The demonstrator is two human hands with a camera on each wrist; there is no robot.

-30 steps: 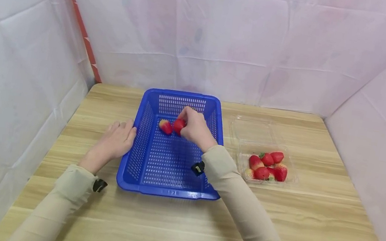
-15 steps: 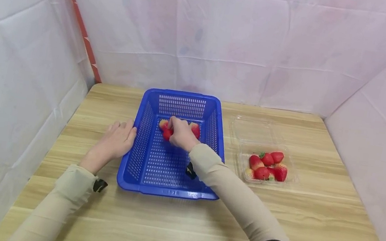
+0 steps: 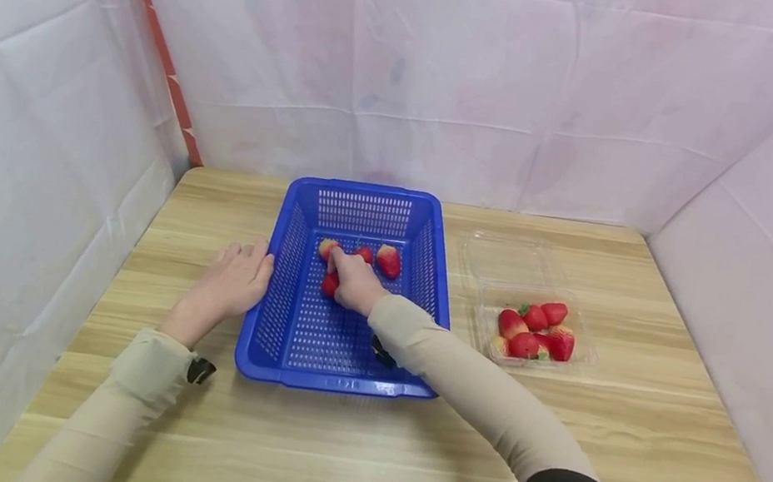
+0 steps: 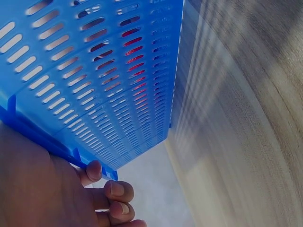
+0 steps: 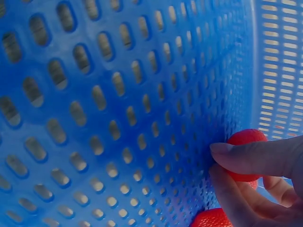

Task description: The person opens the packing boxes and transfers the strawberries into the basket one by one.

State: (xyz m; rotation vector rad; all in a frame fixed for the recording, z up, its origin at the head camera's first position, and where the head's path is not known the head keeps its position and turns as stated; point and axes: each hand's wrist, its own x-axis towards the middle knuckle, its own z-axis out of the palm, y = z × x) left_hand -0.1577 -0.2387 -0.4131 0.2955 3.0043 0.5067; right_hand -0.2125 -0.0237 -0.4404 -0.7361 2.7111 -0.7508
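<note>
A blue plastic basket point(image 3: 334, 383) with slotted walls stands on the table. My left hand point(image 3: 240, 278) holds its left rim; in the left wrist view the thumb and curled fingers point(image 4: 119, 189) lie at the rim's edge. My right hand point(image 3: 356, 280) is down inside the basket, pinching a red strawberry point(image 3: 330, 284) between thumb and fingers, as the right wrist view shows with the strawberry point(image 5: 247, 137) partly behind the thumb. Behind the hand lie a pale-tipped strawberry point(image 3: 327, 248), a partly covered red one point(image 3: 365, 254), and a larger one point(image 3: 388, 261) to the right.
Right of the basket sits a clear plastic box point(image 3: 568, 364) holding several strawberries point(image 3: 525, 345), its clear lid point(image 3: 505, 258) folded back. The wooden table point(image 3: 550, 452) meets pale sheet walls point(image 3: 454, 100) at the back and sides.
My right hand has moved left and toward the near side inside the basket, with a red strawberry at its fingertips. The right-hand and middle strawberries have come into view. My left hand stays put.
</note>
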